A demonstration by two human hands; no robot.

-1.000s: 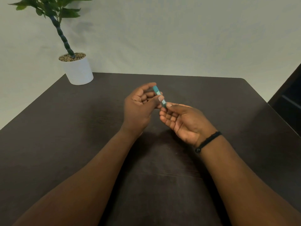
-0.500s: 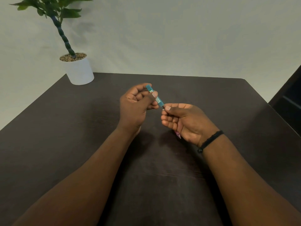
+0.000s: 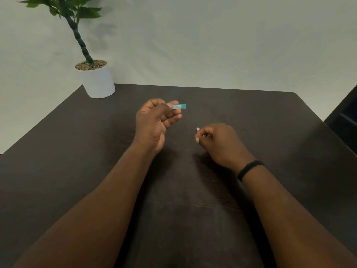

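Observation:
My left hand [image 3: 156, 122] is raised over the middle of the dark table [image 3: 77, 151]. Its thumb and fingers pinch a short teal tube [image 3: 181, 106] with a pale label, which points right and lies level. My right hand [image 3: 220, 144] is lower and to the right, knuckles up, with its fingers curled round a small pink-tipped piece [image 3: 197, 129]. Only the pink tip shows; the rest is hidden in the fist. A gap of bare table separates the two hands. A black band [image 3: 250, 169] sits on my right wrist.
A white pot [image 3: 99, 82] with a green plant stands at the table's far left corner against a pale wall. A dark piece of furniture [image 3: 345, 120] is beyond the right edge of the table.
The hands were together at the teal tube and have drawn apart. The left hand keeps the tube, now turned level. The right hand moved right and down and turned knuckles up.

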